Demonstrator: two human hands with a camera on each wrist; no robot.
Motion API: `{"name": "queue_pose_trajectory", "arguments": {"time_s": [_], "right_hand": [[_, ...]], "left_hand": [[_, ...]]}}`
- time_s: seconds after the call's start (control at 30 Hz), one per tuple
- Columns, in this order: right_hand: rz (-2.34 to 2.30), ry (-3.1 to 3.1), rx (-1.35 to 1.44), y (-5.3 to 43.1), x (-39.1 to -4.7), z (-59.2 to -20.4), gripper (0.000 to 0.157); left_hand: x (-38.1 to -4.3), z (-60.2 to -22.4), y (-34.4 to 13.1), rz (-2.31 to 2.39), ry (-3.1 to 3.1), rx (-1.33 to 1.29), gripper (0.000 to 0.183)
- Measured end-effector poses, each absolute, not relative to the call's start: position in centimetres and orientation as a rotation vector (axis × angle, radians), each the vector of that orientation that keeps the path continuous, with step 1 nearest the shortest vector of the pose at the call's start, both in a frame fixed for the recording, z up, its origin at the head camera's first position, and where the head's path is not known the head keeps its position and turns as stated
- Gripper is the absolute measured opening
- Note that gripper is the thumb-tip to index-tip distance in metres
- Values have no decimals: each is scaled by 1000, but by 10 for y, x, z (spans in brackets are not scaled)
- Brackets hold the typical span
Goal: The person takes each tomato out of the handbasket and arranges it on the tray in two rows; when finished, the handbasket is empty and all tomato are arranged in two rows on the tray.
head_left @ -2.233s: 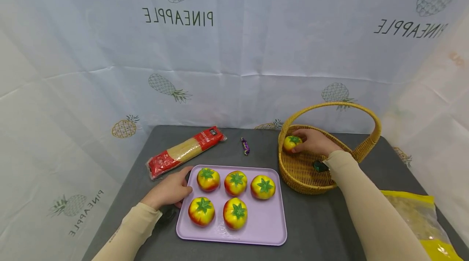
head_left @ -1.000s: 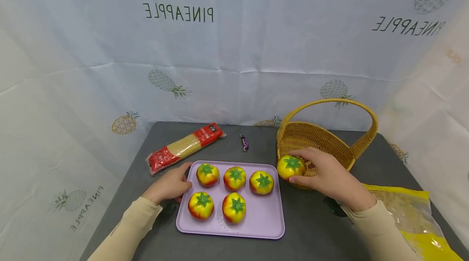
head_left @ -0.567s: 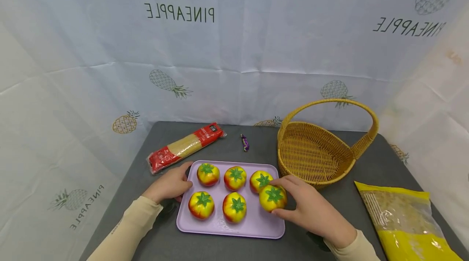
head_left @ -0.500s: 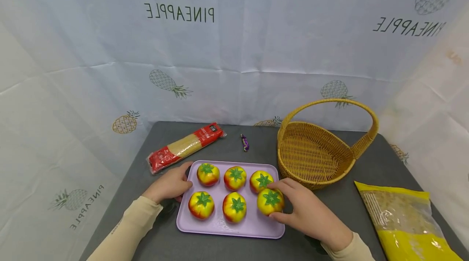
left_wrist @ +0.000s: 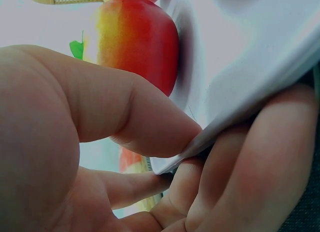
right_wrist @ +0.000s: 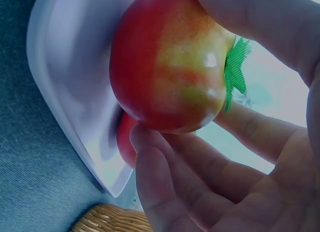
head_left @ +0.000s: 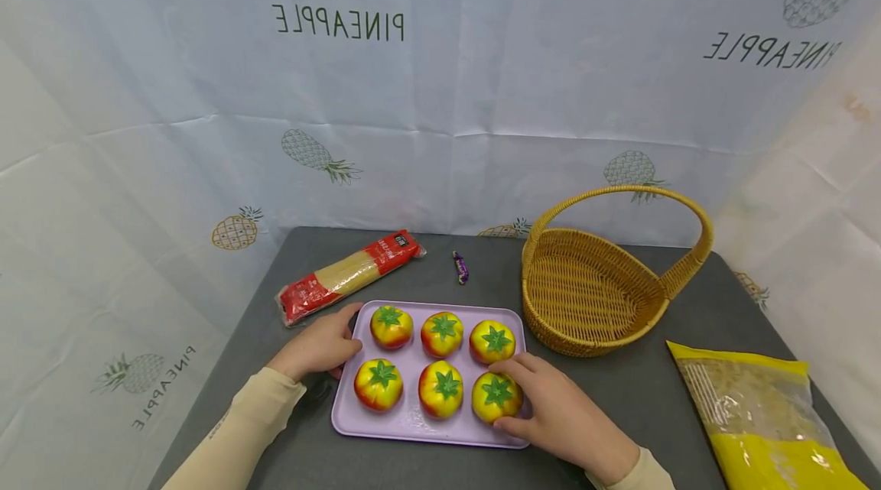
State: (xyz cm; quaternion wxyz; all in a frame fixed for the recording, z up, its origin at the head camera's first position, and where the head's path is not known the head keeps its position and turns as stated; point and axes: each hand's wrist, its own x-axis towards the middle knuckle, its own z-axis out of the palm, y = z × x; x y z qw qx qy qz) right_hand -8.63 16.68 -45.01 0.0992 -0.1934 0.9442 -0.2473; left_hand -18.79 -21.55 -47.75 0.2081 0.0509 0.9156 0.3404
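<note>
My right hand (head_left: pixel 560 410) holds a yellow-and-red toy tomato (head_left: pixel 492 400) with a green star-shaped leaf, between thumb and fingers. This tomato (right_wrist: pixel 170 67) is at the front right corner of the lilac tray (head_left: pixel 475 433); in the right wrist view I cannot tell whether it touches the tray. Several like tomatoes (head_left: pixel 440 391) stand in two rows on the tray, leaves up. At the tray's left edge my left hand (head_left: pixel 320 345) pinches the rim (left_wrist: pixel 225 117), thumb above and fingers beneath, as the left wrist view shows.
A wicker basket (head_left: pixel 585 299) with a tall handle stands at the back right, nothing inside it. Behind the tray lie a red-ended pack of noodles (head_left: pixel 351 276) and a small purple-wrapped sweet (head_left: pixel 460 267). A yellow-and-clear bag (head_left: pixel 757 406) lies at the right edge.
My right hand has lifted the tomato out of the basket and brought it left and toward me to the tray's front right corner. The left hand keeps its grip on the tray.
</note>
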Motion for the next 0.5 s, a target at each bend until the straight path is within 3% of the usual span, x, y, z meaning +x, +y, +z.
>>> {"name": "queue_pose_trajectory", "arguments": {"time_s": [0.5], "right_hand": [[-721,2817,-581,174,-87,-453,74]], "left_hand": [[-191,-479,-216,961,2543,123,79]]}}
